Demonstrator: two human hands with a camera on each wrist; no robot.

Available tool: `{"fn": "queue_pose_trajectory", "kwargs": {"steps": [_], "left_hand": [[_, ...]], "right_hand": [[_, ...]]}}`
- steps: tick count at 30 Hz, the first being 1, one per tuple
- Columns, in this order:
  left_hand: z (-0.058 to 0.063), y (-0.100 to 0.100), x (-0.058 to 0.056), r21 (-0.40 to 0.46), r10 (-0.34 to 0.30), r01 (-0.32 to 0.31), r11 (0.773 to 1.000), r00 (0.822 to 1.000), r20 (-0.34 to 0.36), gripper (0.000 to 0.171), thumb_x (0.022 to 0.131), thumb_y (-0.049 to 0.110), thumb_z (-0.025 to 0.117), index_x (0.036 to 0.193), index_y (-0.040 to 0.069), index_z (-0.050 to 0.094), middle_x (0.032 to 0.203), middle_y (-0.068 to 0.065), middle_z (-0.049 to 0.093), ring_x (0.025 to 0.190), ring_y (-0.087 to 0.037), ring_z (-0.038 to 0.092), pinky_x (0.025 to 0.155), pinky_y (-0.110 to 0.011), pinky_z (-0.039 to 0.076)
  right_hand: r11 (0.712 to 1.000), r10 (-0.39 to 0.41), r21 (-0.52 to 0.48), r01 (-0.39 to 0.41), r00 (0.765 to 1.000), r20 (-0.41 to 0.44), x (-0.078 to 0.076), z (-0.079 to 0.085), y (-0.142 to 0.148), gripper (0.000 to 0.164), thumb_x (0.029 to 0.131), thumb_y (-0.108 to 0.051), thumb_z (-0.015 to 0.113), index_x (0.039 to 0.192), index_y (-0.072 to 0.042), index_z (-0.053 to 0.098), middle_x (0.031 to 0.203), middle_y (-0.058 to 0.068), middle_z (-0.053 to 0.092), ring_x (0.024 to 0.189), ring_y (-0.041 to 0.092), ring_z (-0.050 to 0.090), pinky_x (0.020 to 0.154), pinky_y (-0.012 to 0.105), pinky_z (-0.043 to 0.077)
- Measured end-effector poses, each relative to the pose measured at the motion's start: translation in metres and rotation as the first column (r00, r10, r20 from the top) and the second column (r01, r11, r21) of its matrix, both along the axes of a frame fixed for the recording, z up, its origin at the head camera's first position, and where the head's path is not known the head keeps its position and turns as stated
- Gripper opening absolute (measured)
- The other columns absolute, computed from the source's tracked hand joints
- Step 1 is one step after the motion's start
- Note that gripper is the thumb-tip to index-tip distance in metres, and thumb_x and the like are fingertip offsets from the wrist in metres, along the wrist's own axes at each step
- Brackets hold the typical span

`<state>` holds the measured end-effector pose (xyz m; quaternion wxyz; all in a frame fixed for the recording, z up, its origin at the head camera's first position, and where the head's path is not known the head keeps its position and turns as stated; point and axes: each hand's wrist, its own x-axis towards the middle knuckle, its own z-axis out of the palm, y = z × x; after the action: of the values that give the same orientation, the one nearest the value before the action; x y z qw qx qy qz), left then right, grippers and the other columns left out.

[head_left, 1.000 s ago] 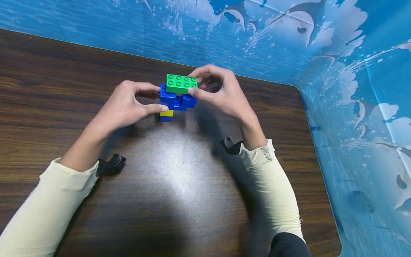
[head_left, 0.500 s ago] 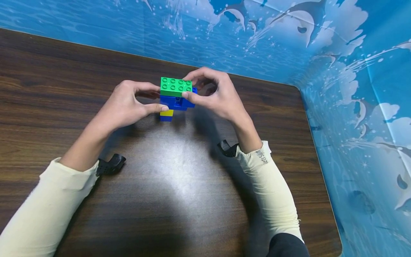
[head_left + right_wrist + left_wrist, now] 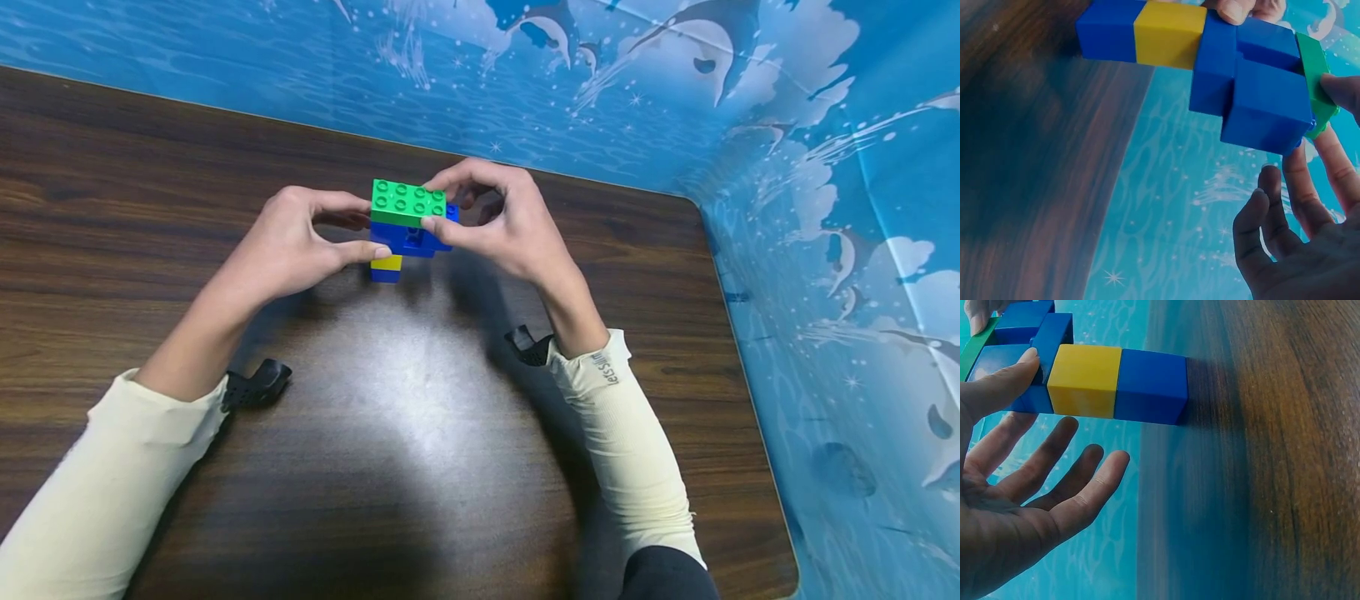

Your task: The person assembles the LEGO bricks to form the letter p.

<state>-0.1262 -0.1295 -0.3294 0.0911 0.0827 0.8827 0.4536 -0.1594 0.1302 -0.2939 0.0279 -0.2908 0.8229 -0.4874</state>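
Note:
A stack of toy building bricks stands on the table, with a blue brick (image 3: 1151, 386) at its foot and a yellow brick (image 3: 1085, 380) above that. Higher up, several blue bricks (image 3: 1266, 103) spread wider than the base. On top lies a green brick (image 3: 408, 202) with round studs, covering the left part of the blue ones. My left hand (image 3: 303, 242) grips the blue upper part between thumb and index finger, its other fingers spread. My right hand (image 3: 502, 215) pinches the green brick at its right end between thumb and index finger.
The dark wood table (image 3: 360, 500) reaches to a blue dolphin-print curtain (image 3: 262, 67) at the back and right. A black wrist device (image 3: 258, 385) sits at the left cuff, and another black device (image 3: 528, 345) at the right.
My right hand has moved left with the green brick, bringing it lower and over the left blue brick. The left hand keeps its hold on the stack.

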Motion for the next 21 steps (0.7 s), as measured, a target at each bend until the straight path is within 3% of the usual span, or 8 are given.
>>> {"fn": "queue_pose_trajectory", "kwargs": {"steps": [6,15,21], "left_hand": [[-0.0011,0.0002,0.0009,-0.018,-0.001,0.001,1.0,1.0,0.0,0.056,0.095,0.032,0.085,0.143,0.007,0.07,0.137,-0.025,0.072,0.13,-0.043,0.064,0.109,-0.067,0.047],[-0.0017,0.0014,0.0015,-0.018,-0.002,0.002,1.0,1.0,-0.005,0.055,0.095,0.031,0.086,0.142,0.007,0.07,0.136,-0.025,0.072,0.13,-0.043,0.064,0.108,-0.067,0.049],[-0.001,0.0013,0.001,-0.016,0.002,-0.002,1.0,1.0,-0.003,0.055,0.095,0.031,0.085,0.142,0.006,0.07,0.136,-0.025,0.072,0.13,-0.042,0.064,0.109,-0.066,0.049]], "right_hand": [[1.0,0.014,0.012,-0.013,1.0,-0.013,-0.0002,-0.0038,0.0017,0.027,0.092,-0.02,0.087,0.115,-0.01,0.08,0.101,0.004,0.073,0.089,0.02,0.061,0.076,0.032,0.053],[0.999,-0.01,-0.039,0.01,1.0,-0.015,0.0022,-0.0055,-0.004,0.021,0.093,-0.021,0.085,0.11,-0.009,0.08,0.096,0.005,0.07,0.078,0.02,0.06,0.065,0.033,0.053],[0.999,-0.027,-0.021,0.027,1.0,-0.005,0.0015,-0.0042,-0.0081,0.021,0.093,-0.022,0.086,0.109,-0.01,0.081,0.094,0.004,0.069,0.079,0.02,0.058,0.063,0.032,0.051]]}}
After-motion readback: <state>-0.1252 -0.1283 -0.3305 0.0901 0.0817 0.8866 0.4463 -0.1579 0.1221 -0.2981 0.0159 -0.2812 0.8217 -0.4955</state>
